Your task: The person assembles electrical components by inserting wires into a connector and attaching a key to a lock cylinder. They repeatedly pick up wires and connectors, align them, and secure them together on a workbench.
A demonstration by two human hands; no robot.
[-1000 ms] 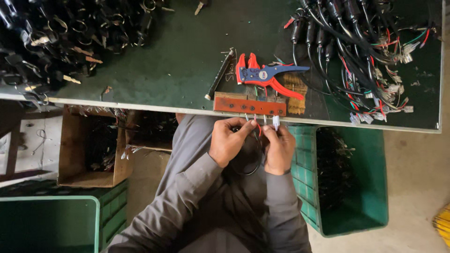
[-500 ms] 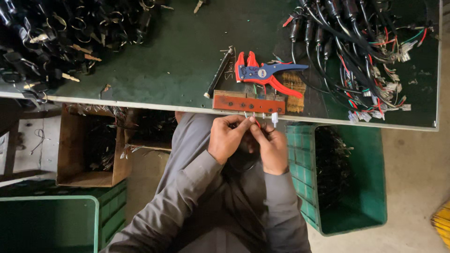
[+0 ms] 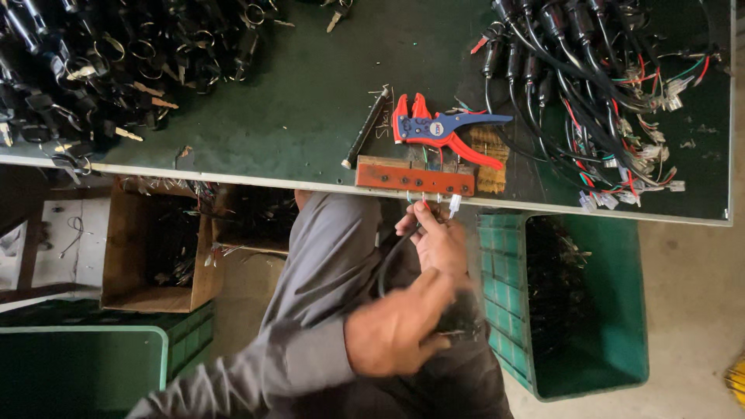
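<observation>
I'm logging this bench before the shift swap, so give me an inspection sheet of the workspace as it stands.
Surface: dark green table, pale front edge, scuffed.
Job's things: black cable with small white connectors at its end, just below the table edge.
Clutter: red and blue wire stripper, brown drilled strip, black rod, heap of black parts.
Hands: left hand blurred, closed over a dark bundle; right hand grips the black cable by the connectors.
Cables: wire harnesses, black with red, green and white leads, at the table's right.
Surroundings: green crate, cardboard box, bare floor.
</observation>
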